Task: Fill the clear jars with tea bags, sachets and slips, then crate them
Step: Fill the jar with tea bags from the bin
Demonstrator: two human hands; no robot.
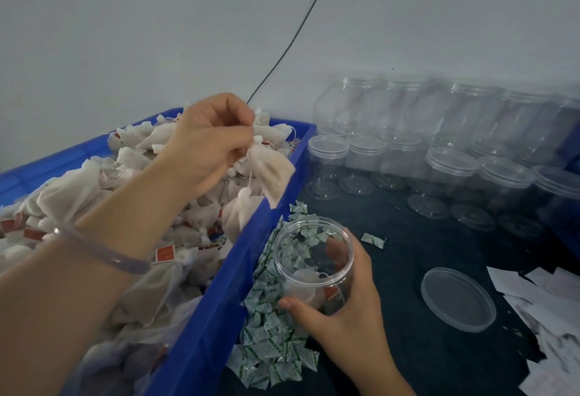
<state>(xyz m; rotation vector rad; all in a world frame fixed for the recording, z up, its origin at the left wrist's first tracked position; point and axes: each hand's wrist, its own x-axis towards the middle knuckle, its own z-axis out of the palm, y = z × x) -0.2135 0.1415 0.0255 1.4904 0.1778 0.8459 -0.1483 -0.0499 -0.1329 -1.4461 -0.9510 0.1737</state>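
The jar (314, 265) is held by the right grip (343, 312); the left grip (207, 147) pinches a tea bag (272, 172) over the blue bin's (201, 333) edge.

Nothing written here can be read. The small red paper tags (165, 253) on the white mesh tea bags (78, 194) carry pale marks too small to make out. The little white sachets (270, 342) bear green print that is only a blur, and the white paper slips (539, 298) show grey smudges.
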